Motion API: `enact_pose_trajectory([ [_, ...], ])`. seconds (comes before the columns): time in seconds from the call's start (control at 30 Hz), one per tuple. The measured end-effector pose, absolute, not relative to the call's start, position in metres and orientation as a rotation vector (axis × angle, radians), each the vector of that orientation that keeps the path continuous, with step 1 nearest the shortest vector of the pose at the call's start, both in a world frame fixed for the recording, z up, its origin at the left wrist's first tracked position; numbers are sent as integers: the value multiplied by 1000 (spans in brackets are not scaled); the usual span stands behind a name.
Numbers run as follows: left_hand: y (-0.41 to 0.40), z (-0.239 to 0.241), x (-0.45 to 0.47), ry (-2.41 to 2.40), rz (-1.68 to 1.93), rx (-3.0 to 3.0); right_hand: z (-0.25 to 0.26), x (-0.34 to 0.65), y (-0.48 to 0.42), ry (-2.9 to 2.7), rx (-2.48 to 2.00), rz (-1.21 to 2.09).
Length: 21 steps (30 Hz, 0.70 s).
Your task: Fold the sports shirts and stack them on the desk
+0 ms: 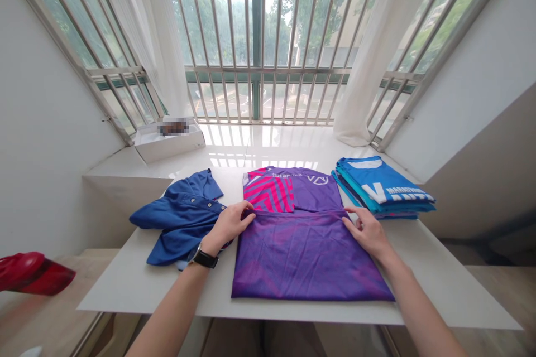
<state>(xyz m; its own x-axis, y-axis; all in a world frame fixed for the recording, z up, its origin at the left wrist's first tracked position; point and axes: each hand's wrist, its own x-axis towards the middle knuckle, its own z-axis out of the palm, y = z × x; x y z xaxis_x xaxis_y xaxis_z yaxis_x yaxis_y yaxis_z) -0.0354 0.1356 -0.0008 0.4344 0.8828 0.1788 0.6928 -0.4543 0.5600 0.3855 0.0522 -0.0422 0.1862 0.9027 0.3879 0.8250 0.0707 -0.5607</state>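
A purple shirt [301,256] with a pink striped patch and white print lies partly folded on the white table [444,279]. Its lower part is turned up, and the hem crosses the middle of the shirt. My left hand [232,223], with a black watch on the wrist, pinches the left end of that hem. At the right end, my right hand [364,228] grips the same edge between thumb and fingers. A crumpled dark blue buttoned shirt [180,217] lies beside my left hand. To the right of the purple shirt sits a stack of folded shirts [381,184], blue on top.
Behind the table is a glossy white window ledge [272,142] with a white box [167,142] at its left. Metal bars [293,28] and white curtains [368,67] line the window. A red cap-like item [36,273] is at the lower left.
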Motion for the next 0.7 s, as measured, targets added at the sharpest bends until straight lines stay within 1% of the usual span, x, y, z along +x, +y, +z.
enact_pose_trajectory([
  [0.27,139,-4,-36,1305,669,2243,-37,383,61,-1543,-1918,264],
  [0.57,138,0,-39,1344,735,2131,-36,385,59,-1419,-1834,443],
  [0.7,137,2,-41,1287,751,2105,-34,387,54,-1374,-1878,499],
])
